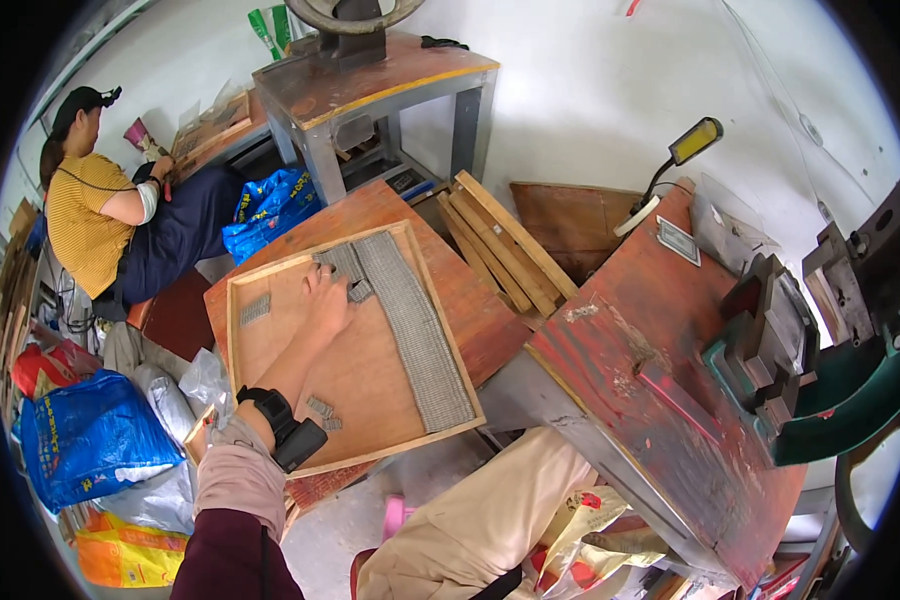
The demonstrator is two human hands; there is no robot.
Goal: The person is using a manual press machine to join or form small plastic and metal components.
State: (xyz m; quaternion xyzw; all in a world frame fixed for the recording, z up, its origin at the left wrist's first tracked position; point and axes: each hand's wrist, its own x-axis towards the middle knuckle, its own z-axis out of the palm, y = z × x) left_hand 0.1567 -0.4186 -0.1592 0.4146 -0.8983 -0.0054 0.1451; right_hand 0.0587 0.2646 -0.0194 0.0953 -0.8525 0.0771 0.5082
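My left hand (327,300) lies flat, pinching small metal pieces (358,291) at the tray's (270,265) twelve o'clock; a careless sweep could scatter the neat rows (415,330).

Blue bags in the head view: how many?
2. One blue bag lies on the floor at lower left, beside the left forearm. The other blue bag sits further back, beside the seated person's legs. More may be hidden behind the clutter.
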